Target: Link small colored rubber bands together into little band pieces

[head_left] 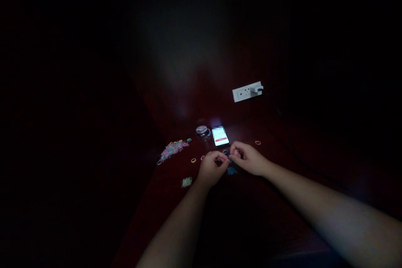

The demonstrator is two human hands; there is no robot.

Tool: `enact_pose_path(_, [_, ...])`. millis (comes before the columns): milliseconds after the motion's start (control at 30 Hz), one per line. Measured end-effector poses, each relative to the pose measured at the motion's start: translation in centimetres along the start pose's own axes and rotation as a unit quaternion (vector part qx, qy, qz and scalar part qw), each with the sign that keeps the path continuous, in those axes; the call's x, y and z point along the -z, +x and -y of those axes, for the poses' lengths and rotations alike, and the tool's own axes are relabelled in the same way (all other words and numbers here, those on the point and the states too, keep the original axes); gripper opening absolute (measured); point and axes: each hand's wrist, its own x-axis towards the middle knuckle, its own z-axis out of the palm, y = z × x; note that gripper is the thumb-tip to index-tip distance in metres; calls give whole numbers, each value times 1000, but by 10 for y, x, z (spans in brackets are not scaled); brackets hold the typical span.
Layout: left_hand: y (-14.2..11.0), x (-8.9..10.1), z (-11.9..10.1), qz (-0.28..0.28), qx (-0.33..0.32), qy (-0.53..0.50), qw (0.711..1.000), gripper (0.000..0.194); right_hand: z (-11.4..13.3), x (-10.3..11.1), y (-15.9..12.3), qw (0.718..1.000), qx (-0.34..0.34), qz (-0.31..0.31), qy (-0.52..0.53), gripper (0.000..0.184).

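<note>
My left hand (213, 168) is closed in a pinch, thumb against fingertips, above the dark red table (176, 209). My right hand (248, 158) is closed in a similar pinch, its fingertips almost meeting those of the left. A small bluish bit shows between them, too dim and tiny to name. Just beyond the fingertips lies a pale blue elastic hair tie (225, 151). Beneath the hands sits a cluster of blue hair ties (232, 170). A pink hair tie (202, 158) is partly hidden by my left hand, with a yellow hair tie (193, 160) to its left.
Multicoloured hair ties form a pile (172, 150) at the left edge. A pale yellow-green bundle (186, 182) lies nearer me. Behind the hands stand a lidded clear jar (202, 133) and a lit phone (220, 137). A wall socket (247, 92) holds a plug; its cable trails right.
</note>
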Motion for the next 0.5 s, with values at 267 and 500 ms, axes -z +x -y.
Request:
enact_pose_path(267, [1,7,-10,-16,-57,96,994,2,-1,1,-1,1000,-4,25,4,20])
enact_pose_path(500, [2,9,-7,-9,-85,122,989,3,-4,-1,-1,999,-17,40,-10,18])
